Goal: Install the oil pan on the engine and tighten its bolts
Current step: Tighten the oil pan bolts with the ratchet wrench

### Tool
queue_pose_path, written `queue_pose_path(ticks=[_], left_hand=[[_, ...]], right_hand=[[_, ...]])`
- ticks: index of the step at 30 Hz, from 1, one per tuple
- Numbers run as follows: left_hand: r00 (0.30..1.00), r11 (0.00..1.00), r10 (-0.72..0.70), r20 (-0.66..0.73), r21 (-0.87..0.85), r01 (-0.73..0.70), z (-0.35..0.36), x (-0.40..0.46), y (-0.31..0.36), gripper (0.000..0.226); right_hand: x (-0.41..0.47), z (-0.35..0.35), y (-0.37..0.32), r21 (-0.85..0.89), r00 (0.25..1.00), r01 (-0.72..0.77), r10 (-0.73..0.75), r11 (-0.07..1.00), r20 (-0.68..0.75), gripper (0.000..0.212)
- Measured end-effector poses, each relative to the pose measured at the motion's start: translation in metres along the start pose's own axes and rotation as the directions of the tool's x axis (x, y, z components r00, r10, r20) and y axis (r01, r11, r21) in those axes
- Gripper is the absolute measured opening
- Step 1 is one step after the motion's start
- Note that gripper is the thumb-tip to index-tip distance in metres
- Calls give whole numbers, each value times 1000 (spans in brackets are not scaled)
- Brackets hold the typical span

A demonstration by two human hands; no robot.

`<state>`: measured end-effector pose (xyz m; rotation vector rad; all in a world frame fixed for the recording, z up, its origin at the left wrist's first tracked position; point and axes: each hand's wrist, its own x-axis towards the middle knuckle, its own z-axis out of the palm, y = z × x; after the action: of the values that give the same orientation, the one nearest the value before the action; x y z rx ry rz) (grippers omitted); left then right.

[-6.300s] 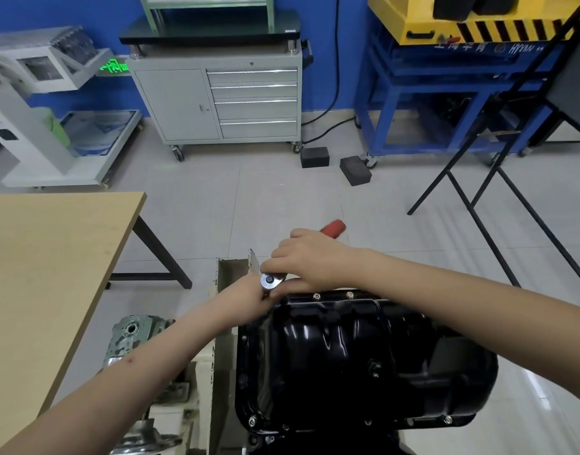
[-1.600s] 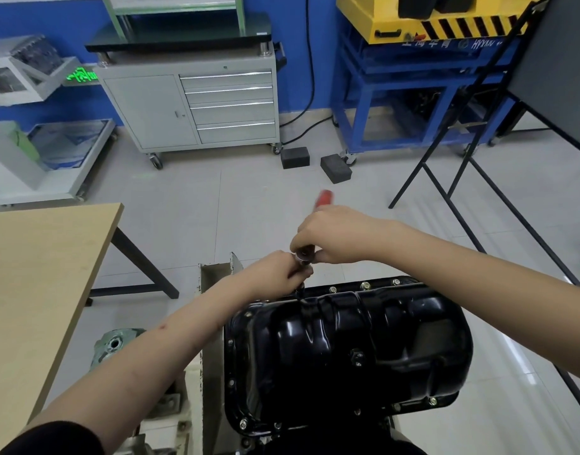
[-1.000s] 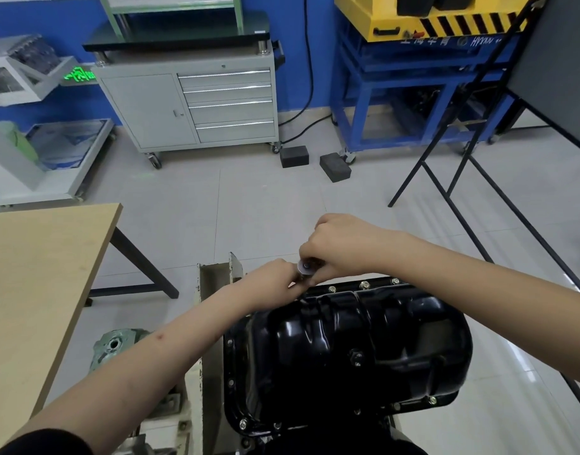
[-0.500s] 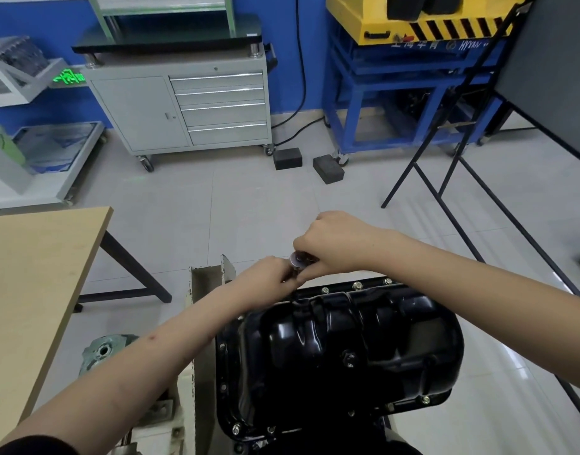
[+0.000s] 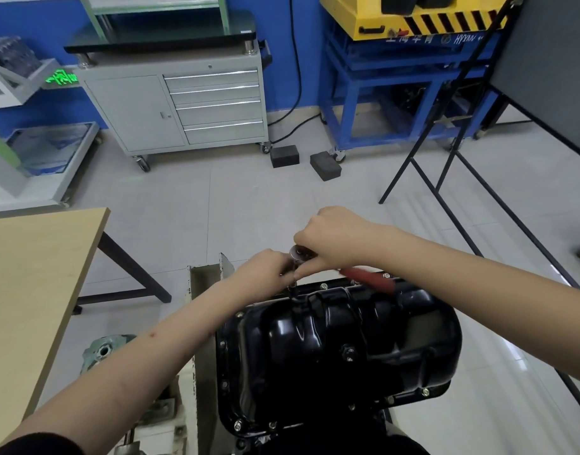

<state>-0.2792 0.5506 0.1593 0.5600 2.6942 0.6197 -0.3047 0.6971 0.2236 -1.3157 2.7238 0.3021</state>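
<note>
Swung round since half a second ago, the red-handled steel ratchet wrench [image 5: 369,279] now trails toward 4 o'clock under the right forearm, where earlier the handle was hidden. The right hand [image 5: 336,239] has its grip curled round the ratchet head; the left hand [image 5: 265,269] pinches the socket stem below it, steadying it on a bolt at the far rim, 12 o'clock. The glossy black stamped-steel oil pan [image 5: 337,349] sits seated on the engine, bolts ringing its flange. Tightening is the step in hand; next probably comes another stroke, then the neighbouring bolt.
</note>
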Motion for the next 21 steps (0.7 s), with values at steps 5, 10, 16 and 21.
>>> queue_pose_path(ticks=[5,10,16,21], left_hand=[[999,1000,17,30,2,-17,0,1,3,31],[997,1000,11,70,2,-11,-1,1,4,36],[999,1000,-10,-35,-2,10,-2,-2,3,39],[999,1000,25,44,-20,-24,-3,1,6,28]], right_hand=[[1,-1,3,72,999,32,-35,997,27,24],[2,-1,4,24,994,106,-106,994,8,20],[2,1,-3,44,998,-63,62,997,14,43],[2,-1,2,37,996,82,-83,996,12,22]])
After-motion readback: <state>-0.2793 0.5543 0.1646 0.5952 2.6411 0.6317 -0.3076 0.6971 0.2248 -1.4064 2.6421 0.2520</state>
